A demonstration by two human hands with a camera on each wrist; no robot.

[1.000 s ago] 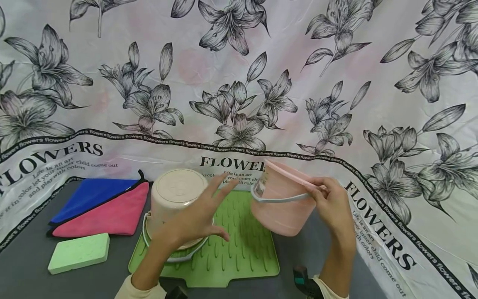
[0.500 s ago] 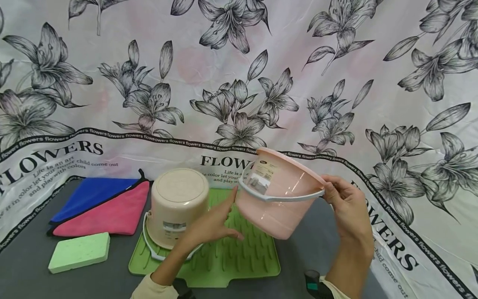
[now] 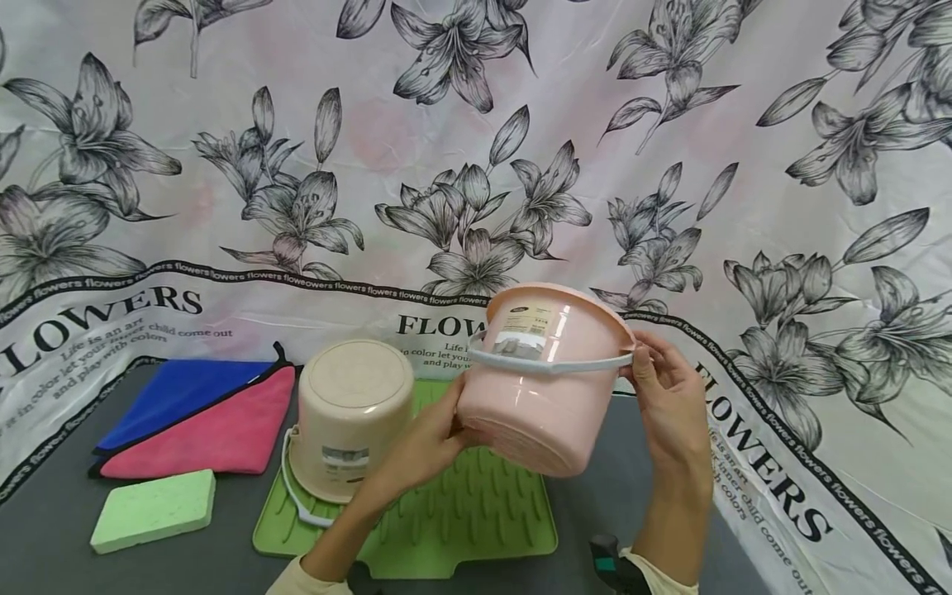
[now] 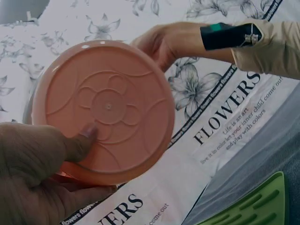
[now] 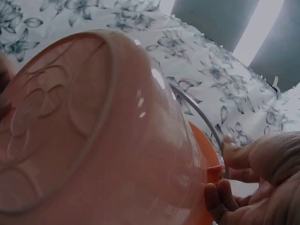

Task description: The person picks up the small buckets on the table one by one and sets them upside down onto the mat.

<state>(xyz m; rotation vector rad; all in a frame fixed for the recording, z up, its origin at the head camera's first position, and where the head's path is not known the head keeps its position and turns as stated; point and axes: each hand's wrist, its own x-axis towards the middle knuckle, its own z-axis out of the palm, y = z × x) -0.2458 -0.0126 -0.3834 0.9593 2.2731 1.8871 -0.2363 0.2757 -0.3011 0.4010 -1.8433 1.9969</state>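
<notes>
A pink bucket [image 3: 535,405] with a grey handle [image 3: 550,364] and a paper label is held tilted above the green drying mat [image 3: 476,529]. My right hand [image 3: 669,397] grips its rim on the right side, where the handle joins. At the lower left, my left hand [image 3: 431,442] grips the base edge. The left wrist view has the thumb of this left hand [image 4: 42,173] pressed on the round, patterned underside, fingers along the side wall. Close in the right wrist view, the right hand's [image 5: 262,183] fingers pinch the rim and handle end.
A cream bucket [image 3: 357,413] stands upside down on the mat's left part, its handle lying low. Left of it are a folded blue and pink cloth [image 3: 201,413] and a light green sponge block [image 3: 154,511]. A flower-printed sheet [image 3: 446,207] hangs behind the grey table.
The left hand has moved right from beside the cream bucket and taken hold of the pink bucket's base. The pink bucket has turned so its label and underside show more.
</notes>
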